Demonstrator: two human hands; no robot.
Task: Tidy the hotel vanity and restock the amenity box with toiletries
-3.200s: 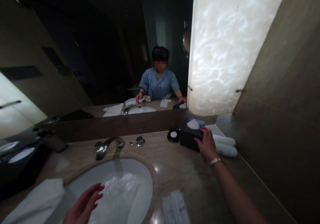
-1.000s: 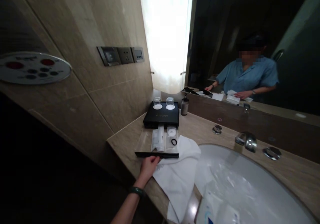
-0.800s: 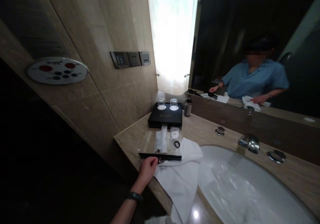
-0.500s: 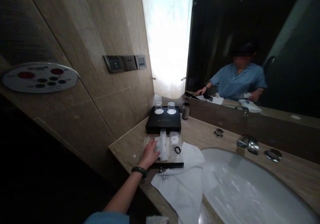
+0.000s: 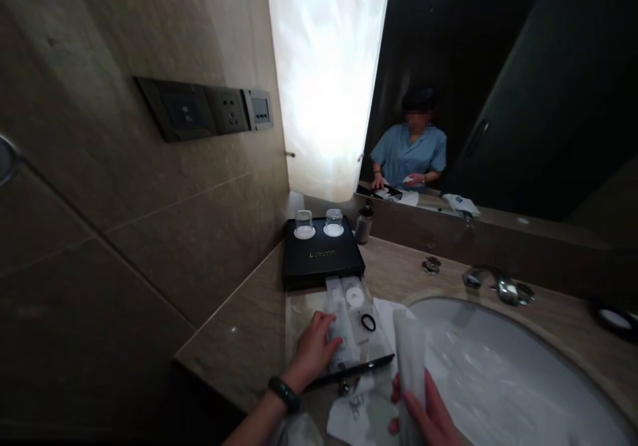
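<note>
Open drawer (image 5: 343,366) (clear packets (image 5: 343,330) inside)
</note>
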